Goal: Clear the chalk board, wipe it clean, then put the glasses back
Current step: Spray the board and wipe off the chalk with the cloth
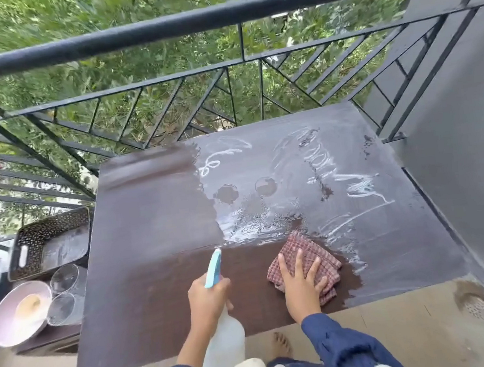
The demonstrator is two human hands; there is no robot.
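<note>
Spray bottle [223, 345]: long axis runs away from the person, blue nozzle aimed at the wet chalk board [155, 223]. Left hand [207, 296] fingers wrapped round its neck. Checked cloth [306, 251] on the board's near right, pressed under the right hand [300, 285], fingers spread flat. Two glasses [64, 277] stand on low desk [50, 338] left of the board, beside pink bowl [9, 324].

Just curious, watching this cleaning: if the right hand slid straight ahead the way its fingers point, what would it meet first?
The right hand, flat on the checked cloth, would probably first reach the wet smeared patch on the chalk board, then a round mark beyond. Nothing solid seems in the way.
</note>
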